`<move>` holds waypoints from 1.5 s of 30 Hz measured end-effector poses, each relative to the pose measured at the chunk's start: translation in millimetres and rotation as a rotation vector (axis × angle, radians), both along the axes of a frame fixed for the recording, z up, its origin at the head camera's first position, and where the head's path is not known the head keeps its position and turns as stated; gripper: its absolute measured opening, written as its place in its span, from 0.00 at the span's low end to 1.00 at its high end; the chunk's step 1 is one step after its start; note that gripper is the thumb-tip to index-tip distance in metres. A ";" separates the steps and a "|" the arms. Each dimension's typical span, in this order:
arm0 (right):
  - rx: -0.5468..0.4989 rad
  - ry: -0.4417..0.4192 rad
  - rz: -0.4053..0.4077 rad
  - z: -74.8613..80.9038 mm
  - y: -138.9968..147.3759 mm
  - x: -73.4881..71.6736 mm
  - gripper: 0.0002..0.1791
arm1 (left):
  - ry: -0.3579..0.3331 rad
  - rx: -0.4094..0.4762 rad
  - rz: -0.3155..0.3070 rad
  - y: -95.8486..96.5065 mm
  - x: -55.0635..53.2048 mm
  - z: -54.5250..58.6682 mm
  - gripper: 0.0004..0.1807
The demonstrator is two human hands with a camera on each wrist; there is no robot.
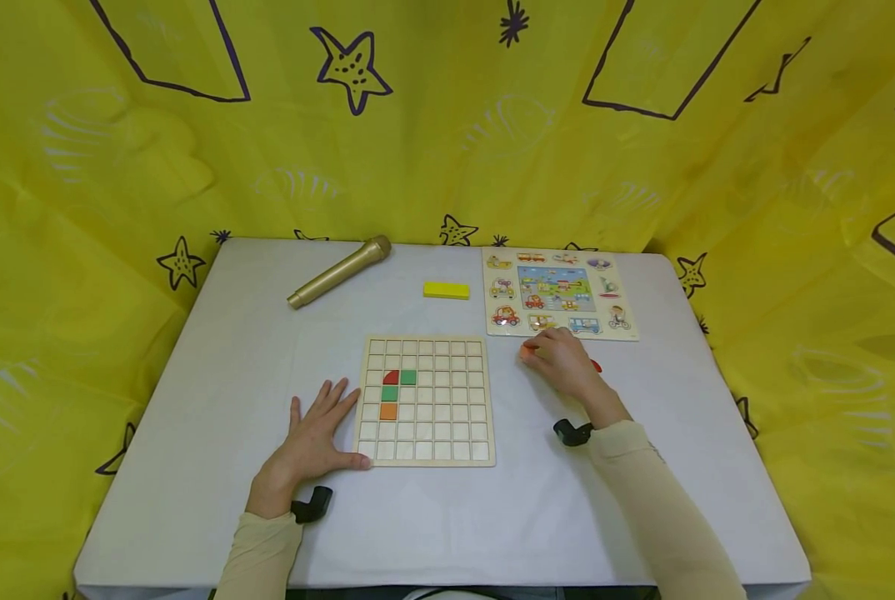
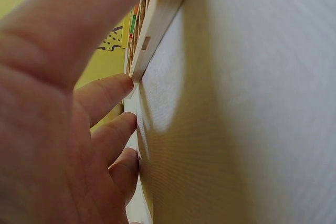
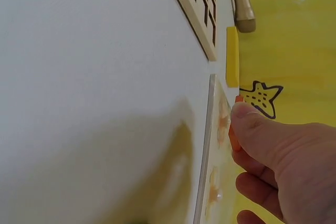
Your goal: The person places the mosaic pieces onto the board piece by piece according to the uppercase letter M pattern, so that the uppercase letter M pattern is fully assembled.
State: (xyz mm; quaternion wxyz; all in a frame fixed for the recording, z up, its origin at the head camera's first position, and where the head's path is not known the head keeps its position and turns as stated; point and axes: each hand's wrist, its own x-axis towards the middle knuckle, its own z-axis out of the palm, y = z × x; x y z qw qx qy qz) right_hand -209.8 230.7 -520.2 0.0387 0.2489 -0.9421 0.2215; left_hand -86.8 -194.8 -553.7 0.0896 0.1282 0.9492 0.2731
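A wooden grid board point(image 1: 427, 432) lies on the table with a red tile point(image 1: 391, 378), two green tiles point(image 1: 408, 377) and an orange tile point(image 1: 388, 412) in its cells. My left hand point(image 1: 308, 446) lies at the board's left side with fingers spread; its thumb and a fingertip touch the edge. To the right of the board, my right hand point(image 1: 560, 362) pinches an orange block point(image 3: 234, 135) between thumb and fingers, above the table. A red piece point(image 1: 597, 366) shows partly from behind that hand.
A vehicle picture puzzle point(image 1: 624, 333) lies just beyond my right hand. Behind the grid board are a yellow block point(image 1: 446, 290) and a gold microphone point(image 1: 338, 273). The white-covered table point(image 1: 215, 400) is backed by a yellow patterned curtain point(image 1: 417, 167).
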 end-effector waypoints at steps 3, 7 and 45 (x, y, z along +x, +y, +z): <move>-0.008 0.009 0.013 0.7 -7.3 -2.5 0.13 | 0.008 -0.002 0.000 0.2 0.2 0.5 0.66; -0.012 0.023 0.023 4.1 -17.2 -3.6 0.13 | 0.012 -0.010 0.003 0.6 -0.4 0.3 0.66; 0.041 -0.025 0.224 8.2 -118.8 7.3 0.11 | -0.007 0.000 0.002 -0.3 -0.5 -1.2 0.66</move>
